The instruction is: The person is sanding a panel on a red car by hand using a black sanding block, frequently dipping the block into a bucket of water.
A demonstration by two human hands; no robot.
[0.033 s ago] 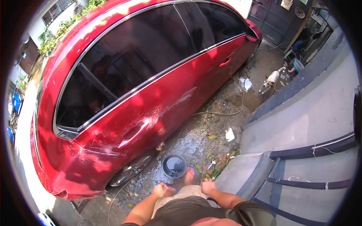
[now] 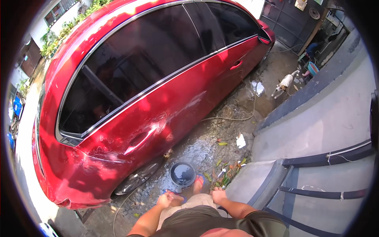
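1. At the far left, green plants grow beside a pale building; blue objects lie lower down, too small to make out.
2. A red car fills the left and middle; its dark windows face the person; whitish streaks mark the rear door and the panel behind it; its rear wheel shows below.
3. The left hand is over the person's left foot, near the wheel; its fingers look curled, but I cannot tell whether it is fully closed or holds anything.
4. A dark round bucket stands upright on the wet ground, between car and wall, just ahead of the 2 feet; shiny liquid shows inside; neither hand touches it.
5. The right hand is beside the pale shorts; its fingers are bent inward, but its grip cannot be told.
6. A thin hose curves over the ground from the car's side; leaves and 1 white scrap lie near the wall.
7. A white dog with a brown-marked head stands farther off, near a blue-rimmed basin; a grey wall with dark rails closes the right side.
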